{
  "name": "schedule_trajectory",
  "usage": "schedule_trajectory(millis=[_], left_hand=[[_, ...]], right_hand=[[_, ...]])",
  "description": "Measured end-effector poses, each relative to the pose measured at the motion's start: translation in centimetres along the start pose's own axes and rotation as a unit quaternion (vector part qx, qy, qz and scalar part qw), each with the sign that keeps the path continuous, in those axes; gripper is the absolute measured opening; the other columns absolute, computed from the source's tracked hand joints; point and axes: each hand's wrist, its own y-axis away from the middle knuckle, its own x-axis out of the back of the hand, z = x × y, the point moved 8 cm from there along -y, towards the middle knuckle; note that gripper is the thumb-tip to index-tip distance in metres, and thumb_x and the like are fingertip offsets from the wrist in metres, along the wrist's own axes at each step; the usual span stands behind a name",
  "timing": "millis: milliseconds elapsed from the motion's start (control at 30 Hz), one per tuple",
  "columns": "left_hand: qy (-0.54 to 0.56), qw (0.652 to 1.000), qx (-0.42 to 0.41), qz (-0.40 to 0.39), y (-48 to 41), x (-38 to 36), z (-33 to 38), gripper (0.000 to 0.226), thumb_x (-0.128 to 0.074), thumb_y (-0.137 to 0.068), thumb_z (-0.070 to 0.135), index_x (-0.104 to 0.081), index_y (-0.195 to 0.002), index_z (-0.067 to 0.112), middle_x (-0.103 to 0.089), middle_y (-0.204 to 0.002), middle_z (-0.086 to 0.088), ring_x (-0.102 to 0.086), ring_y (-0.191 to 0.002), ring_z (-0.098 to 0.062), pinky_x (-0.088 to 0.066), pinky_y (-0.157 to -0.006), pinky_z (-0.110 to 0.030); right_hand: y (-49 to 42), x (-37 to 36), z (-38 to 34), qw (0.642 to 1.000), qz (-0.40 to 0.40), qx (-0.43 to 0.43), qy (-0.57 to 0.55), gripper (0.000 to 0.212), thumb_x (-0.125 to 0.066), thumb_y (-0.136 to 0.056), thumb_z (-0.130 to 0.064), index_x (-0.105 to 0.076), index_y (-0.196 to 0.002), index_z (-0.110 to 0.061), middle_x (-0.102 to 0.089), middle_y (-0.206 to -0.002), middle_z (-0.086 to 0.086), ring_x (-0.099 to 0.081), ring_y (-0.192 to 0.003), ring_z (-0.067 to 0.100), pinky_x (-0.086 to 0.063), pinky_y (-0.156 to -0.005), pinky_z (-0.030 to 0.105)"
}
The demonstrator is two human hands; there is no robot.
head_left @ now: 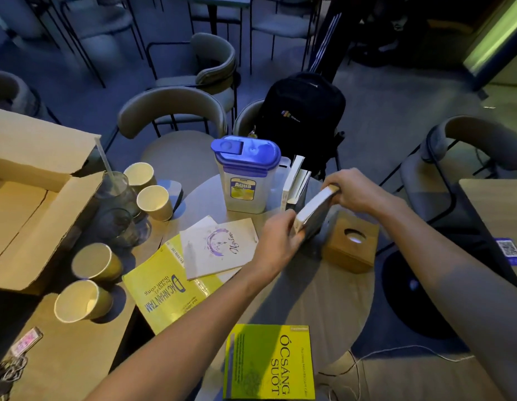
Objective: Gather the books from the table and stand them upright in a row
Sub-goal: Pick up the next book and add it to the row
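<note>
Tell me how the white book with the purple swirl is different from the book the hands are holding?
The white book lies flat on the table with its cover up; the held book is lifted and tilted, page edges showing. Nobody touches the white book, while the left hand and right hand grip the held book's ends. The white book rests partly on a yellow book. Both still need standing up.

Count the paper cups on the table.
4, all left: two beside the glass jar at and, two nearer the cardboard box at and. None look hidden.
</note>
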Motion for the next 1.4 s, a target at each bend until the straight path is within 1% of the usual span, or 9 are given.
schedule_trajectory(millis=[333,500,733,867,1000,1100,1200,1267,1400], left_hand=[[0.025,0.996,0.083,0.037,-2.9,-0.9,-2.6,0.02,-0.078,-0.084,0.017,-0.058,-0.088,0.019,-0.068,-0.084,0.003,-0.062,-0.075,-0.009,-0.052,-0.069,-0.028],[0.032,0.993,0.097,0.054,-3.8,-1.1,-3.3,0.023,-0.078,-0.083,0.02,-0.056,-0.082,0.026,-0.068,-0.08,0.004,-0.066,-0.075,-0.012,-0.058,-0.072,-0.038],[0.04,0.991,0.108,0.067,-4.1,-1.2,-3.7,0.036,-0.082,-0.08,0.026,-0.047,-0.075,0.035,-0.065,-0.074,0.007,-0.064,-0.068,-0.005,-0.055,-0.063,-0.023],[0.024,0.992,0.107,0.055,-4.3,-1.2,-3.6,0.034,-0.082,-0.081,0.026,-0.049,-0.079,0.034,-0.065,-0.076,0.008,-0.064,-0.068,-0.005,-0.056,-0.064,-0.024],[0.019,0.992,0.116,0.046,-4.3,-1.1,-3.6,0.028,-0.081,-0.082,0.027,-0.056,-0.084,0.016,-0.068,-0.08,0.0,-0.067,-0.072,-0.014,-0.058,-0.068,-0.038],[0.007,0.99,0.131,0.047,-4.2,-0.8,-3.8,0.035,-0.083,-0.08,0.031,-0.055,-0.074,0.011,-0.066,-0.072,-0.004,-0.064,-0.068,-0.021,-0.054,-0.068,-0.042],[0.0,0.991,0.13,0.029,-3.9,-0.4,-4.0,0.035,-0.083,-0.079,0.031,-0.054,-0.067,0.015,-0.067,-0.069,-0.005,-0.064,-0.067,-0.021,-0.055,-0.068,-0.043],[-0.005,0.992,0.127,0.018,-3.6,0.0,-4.3,0.034,-0.083,-0.08,0.029,-0.055,-0.067,0.014,-0.067,-0.07,-0.005,-0.064,-0.068,-0.021,-0.055,-0.068,-0.042],[-0.016,0.992,0.128,0.006,-2.8,1.9,-5.3,0.03,-0.082,-0.081,0.033,-0.06,-0.074,0.014,-0.066,-0.072,-0.002,-0.059,-0.066,-0.014,-0.051,-0.063,-0.032]], right_hand=[[-4.7,1.2,0.9,0.999,0.029,0.011,-0.022,0.02,-0.064,-0.091,0.006,-0.075,-0.1,-0.008,-0.072,-0.098,0.009,-0.069,-0.089,0.024,-0.059,-0.081,0.045],[-6.2,1.2,1.5,0.999,0.037,0.011,-0.023,0.029,-0.058,-0.089,0.014,-0.075,-0.102,-0.006,-0.073,-0.098,0.01,-0.07,-0.089,0.026,-0.06,-0.08,0.047],[-7.9,0.1,2.4,0.995,0.038,-0.013,-0.091,0.026,-0.066,-0.095,-0.003,-0.067,-0.116,-0.017,-0.067,-0.11,0.006,-0.065,-0.094,0.021,-0.059,-0.084,0.04],[-7.3,-2.1,3.8,0.984,-0.002,-0.081,-0.157,0.067,-0.067,-0.092,-0.004,-0.037,-0.15,-0.021,-0.066,-0.115,0.009,-0.068,-0.097,0.025,-0.06,-0.089,0.045],[-6.6,-4.2,4.0,0.973,-0.011,-0.122,-0.197,0.084,-0.072,-0.089,-0.008,-0.024,-0.157,-0.02,-0.061,-0.135,0.015,-0.059,-0.128,0.03,-0.053,-0.101,0.044],[-6.2,-4.6,4.1,0.965,-0.003,-0.138,-0.222,0.093,-0.071,-0.09,-0.007,-0.014,-0.162,-0.023,-0.055,-0.145,0.018,-0.054,-0.135,0.033,-0.05,-0.102,0.041],[-5.9,-3.7,4.0,0.967,0.007,-0.136,-0.215,0.09,-0.068,-0.091,-0.004,-0.014,-0.162,-0.024,-0.057,-0.143,0.019,-0.06,-0.127,0.035,-0.052,-0.103,0.043],[-5.6,-2.5,3.6,0.968,0.009,-0.133,-0.212,0.084,-0.064,-0.092,-0.001,-0.02,-0.16,-0.024,-0.059,-0.138,0.019,-0.069,-0.104,0.032,-0.058,-0.094,0.046],[-4.7,1.0,1.7,0.974,0.049,-0.104,-0.196,0.067,-0.057,-0.093,-0.002,-0.036,-0.154,-0.021,-0.048,-0.149,0.013,-0.07,-0.089,0.023,-0.057,-0.076,0.035]])
